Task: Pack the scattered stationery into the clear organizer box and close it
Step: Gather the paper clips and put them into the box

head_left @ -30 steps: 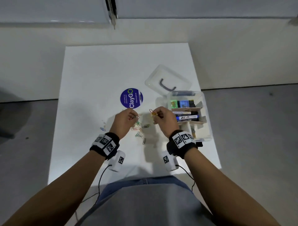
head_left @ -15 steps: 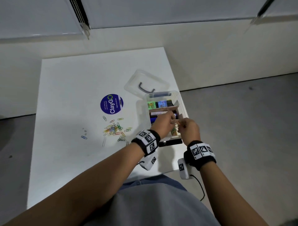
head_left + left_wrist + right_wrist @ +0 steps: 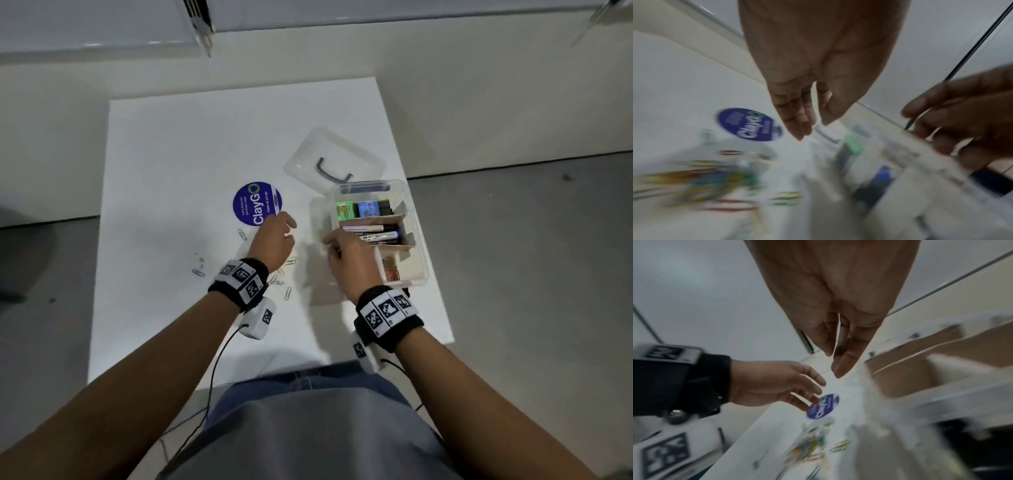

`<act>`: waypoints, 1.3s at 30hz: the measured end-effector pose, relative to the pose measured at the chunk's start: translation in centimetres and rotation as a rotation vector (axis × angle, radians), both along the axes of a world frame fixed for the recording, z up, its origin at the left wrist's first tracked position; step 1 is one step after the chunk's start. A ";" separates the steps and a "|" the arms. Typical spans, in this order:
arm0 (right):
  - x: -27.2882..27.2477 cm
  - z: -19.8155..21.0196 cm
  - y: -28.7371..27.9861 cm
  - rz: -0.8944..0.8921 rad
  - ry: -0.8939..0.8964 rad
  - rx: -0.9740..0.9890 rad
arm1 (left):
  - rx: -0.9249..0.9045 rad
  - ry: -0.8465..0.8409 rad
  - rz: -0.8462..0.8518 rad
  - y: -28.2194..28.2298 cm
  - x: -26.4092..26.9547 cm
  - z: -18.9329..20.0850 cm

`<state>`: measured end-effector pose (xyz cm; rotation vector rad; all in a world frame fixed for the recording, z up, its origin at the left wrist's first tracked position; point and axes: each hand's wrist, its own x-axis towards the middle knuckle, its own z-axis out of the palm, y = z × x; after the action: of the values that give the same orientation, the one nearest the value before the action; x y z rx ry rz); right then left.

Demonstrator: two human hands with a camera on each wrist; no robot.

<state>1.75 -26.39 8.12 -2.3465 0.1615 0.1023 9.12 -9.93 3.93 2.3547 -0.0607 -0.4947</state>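
The clear organizer box (image 3: 417,240) stands open at the table's right, with markers (image 3: 376,233), small coloured items and some paper clips (image 3: 390,270) in its cardboard-walled compartments. Its lid (image 3: 334,159) lies behind it. A pile of coloured paper clips (image 3: 290,262) lies on the table, blurred in both wrist views (image 3: 711,178) (image 3: 807,446). My left hand (image 3: 289,228) (image 3: 812,129) hovers above that pile with relaxed, spread fingers and holds nothing. My right hand (image 3: 329,245) (image 3: 832,365) is at the box's left wall, fingers nearly straight, nothing seen in it.
A round blue ClayGo sticker (image 3: 257,204) is on the table just beyond my left hand. Stray clips lie at the left (image 3: 198,272) and near the sticker (image 3: 242,234). The white table (image 3: 205,144) ends close to the box's right side.
Both hands were over the box's near compartment holding clips half a second ago. They have moved left, empty: the left one back over the clip pile, the right one to the box's left wall.
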 end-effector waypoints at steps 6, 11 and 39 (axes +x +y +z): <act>-0.6 -6.4 6.7 0.301 0.504 -0.227 | 0.485 0.285 -0.081 10.7 -4.0 -5.8; -0.8 -10.3 8.7 0.352 0.637 -0.282 | 0.449 0.234 -0.037 12.0 -6.1 -7.6; 2.0 -12.2 9.1 0.216 0.206 -0.332 | 0.159 -0.099 -0.002 13.9 0.6 -8.6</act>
<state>3.75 -17.28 -4.04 -2.6768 0.0253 0.4547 9.68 3.96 -4.70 2.5347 -0.0716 -0.3963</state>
